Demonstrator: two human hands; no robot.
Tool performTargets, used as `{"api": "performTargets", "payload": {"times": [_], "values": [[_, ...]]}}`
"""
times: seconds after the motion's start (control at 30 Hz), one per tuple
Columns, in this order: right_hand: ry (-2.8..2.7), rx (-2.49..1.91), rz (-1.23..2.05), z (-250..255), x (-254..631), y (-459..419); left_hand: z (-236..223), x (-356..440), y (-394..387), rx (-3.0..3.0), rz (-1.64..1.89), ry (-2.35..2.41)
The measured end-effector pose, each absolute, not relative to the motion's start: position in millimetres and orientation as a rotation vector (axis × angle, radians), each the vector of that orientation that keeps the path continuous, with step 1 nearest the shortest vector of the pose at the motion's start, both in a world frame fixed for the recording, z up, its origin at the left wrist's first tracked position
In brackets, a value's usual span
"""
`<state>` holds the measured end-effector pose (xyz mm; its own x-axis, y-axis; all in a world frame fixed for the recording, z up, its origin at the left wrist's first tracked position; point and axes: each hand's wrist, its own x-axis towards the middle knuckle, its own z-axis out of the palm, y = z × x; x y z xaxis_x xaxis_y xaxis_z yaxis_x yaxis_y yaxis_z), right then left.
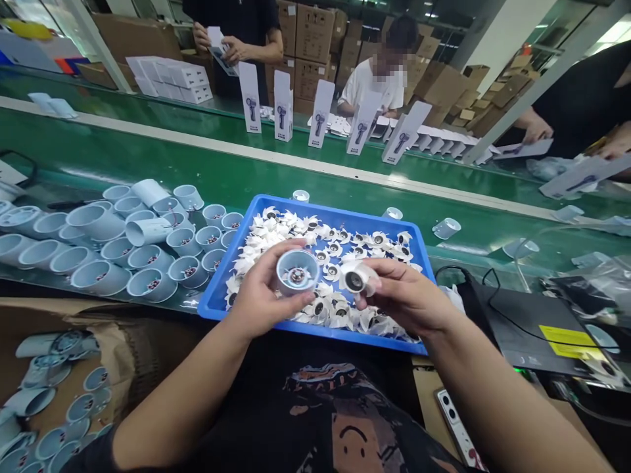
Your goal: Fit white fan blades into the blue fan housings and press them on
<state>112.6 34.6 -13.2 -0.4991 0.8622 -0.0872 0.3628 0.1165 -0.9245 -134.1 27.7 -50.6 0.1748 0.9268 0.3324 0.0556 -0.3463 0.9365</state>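
Over the blue tray (315, 334), my left hand (263, 289) is closed around a light blue fan housing (298, 270). The housing's round mouth faces me, with a motor and coils visible inside. Just to its right, my right hand (394, 289) pinches a white fan impeller (359, 278) with a dark hub. The two parts are apart. Many more white impellers (333, 270) lie loose in the tray below both hands.
Several blue housings (98, 277) stand left of the tray; others lie in a cardboard box (125, 348). Behind runs a green conveyor (197, 157) with scattered housings (446, 228) and upright white boxes (320, 115). A black device (522, 328) and phone (456, 420) are right. Co-workers handle boxes opposite.
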Motion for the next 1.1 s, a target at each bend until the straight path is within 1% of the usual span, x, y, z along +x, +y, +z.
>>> {"api": "performTargets", "payload": {"times": [0.1, 0.2, 0.3, 0.43, 0.6, 0.73, 0.9, 1.0, 1.1], "values": [[-1.714, -1.003, 1.473, -16.9, 104.4, 18.5, -42.1, -131.9, 15.1, 1.826, 1.107, 0.864], [-1.712, -0.938, 1.399, -20.3, 95.1, 9.0, -37.8, -127.5, 6.8, 2.041, 1.006, 0.996], [-1.853, -0.957, 1.123, -14.2, 88.0, 1.6, -38.4, -123.2, 3.5, 2.232, 1.018, 1.095], [-2.095, -0.971, 0.736, -0.6, 78.5, -5.0, -40.5, -120.4, 0.5, 2.449, 1.046, 1.099], [-2.214, -0.978, 0.507, -3.0, 65.1, 1.8, -39.1, -112.2, -5.6, 2.479, 1.180, 1.160], [-2.214, -0.976, 0.458, -6.2, 69.9, 9.3, -35.1, -106.0, -9.2, 2.419, 1.231, 1.244], [-2.317, -0.777, 0.763, 13.9, 118.5, -8.8, -25.1, -135.9, 1.8, 2.431, 1.153, 1.264], [-2.175, -0.875, 0.667, 8.3, 153.6, -29.1, -12.4, -172.3, 38.6, 2.426, 1.109, 1.551], [-2.004, -1.069, 0.668, -18.8, 175.7, -44.4, 7.2, -201.5, 100.6, 2.313, 0.899, 1.905]]}}
